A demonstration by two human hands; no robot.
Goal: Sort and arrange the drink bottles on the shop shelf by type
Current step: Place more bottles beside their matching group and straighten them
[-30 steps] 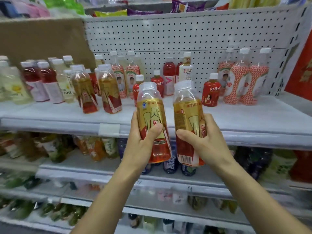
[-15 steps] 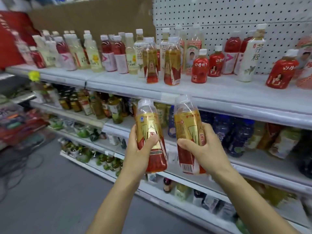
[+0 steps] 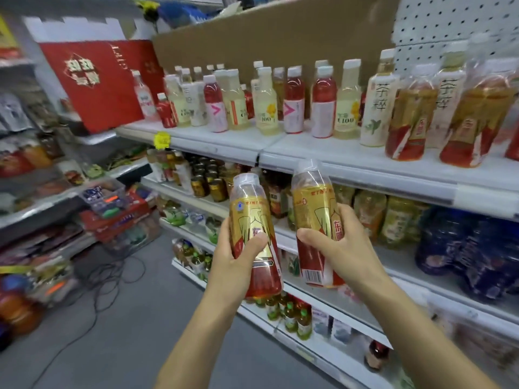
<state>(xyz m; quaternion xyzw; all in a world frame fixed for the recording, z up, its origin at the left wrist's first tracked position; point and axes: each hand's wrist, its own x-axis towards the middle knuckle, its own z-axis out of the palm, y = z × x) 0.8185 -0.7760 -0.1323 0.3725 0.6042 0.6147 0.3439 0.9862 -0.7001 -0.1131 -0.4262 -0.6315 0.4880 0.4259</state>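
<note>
Top shelf (image 3: 331,160) spans my 10 to 3 o'clock. Red box (image 3: 92,85) at its 10 end. Pale bottles (image 3: 266,108) and red bottles (image 3: 324,105) stand mixed at 12–1. White bottles (image 3: 377,108) at 2, two gold bottles (image 3: 410,119) just beside them, near the front edge.

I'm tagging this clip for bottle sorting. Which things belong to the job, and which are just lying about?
Job: left hand gripping left tea bottle; right hand gripping right tea bottle; matching shelf bottles; top shelf.
Lying about: red gift box; floor cables; cardboard sheet.
</note>
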